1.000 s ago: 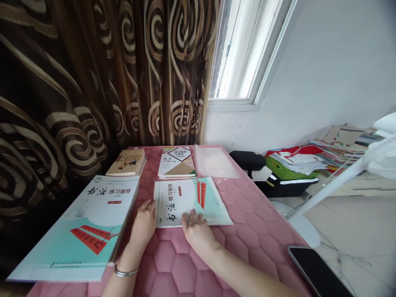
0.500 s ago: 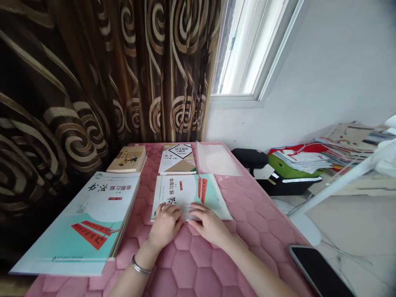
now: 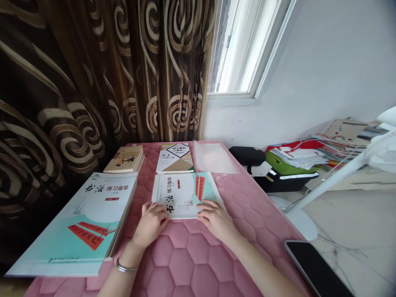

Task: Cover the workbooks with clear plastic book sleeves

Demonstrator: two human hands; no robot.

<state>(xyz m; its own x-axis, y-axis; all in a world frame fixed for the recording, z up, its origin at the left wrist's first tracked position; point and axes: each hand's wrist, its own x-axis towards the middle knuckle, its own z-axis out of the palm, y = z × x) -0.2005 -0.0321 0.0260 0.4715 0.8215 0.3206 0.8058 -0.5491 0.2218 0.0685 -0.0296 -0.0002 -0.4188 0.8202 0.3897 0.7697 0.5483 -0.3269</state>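
Observation:
A calligraphy workbook (image 3: 185, 189) with a white and turquoise cover and a red banner picture lies flat and turned sideways in front of me. My left hand (image 3: 152, 222) rests on its lower left corner, fingers bent loosely, the bracelet on that wrist showing. On the lower right part of the cover, my right hand (image 3: 215, 219) lies with its fingers stretched out. Just beyond the workbook is a Chinese-language book (image 3: 175, 159), printed white and tan. Clear plastic sheets (image 3: 215, 159) lie to the right of that book.
At left, a stack of larger calligraphy workbooks (image 3: 77, 222) stands in front of a small stack of brown books (image 3: 125, 159). A phone (image 3: 315, 268) lies at the right edge of the pink padded tabletop (image 3: 182, 264). Beyond that edge are a white fan (image 3: 328, 181) and piled papers (image 3: 297, 159).
My hands have moved apart toward the two sides of the workbook, uncovering its lower middle. The view has shifted slightly.

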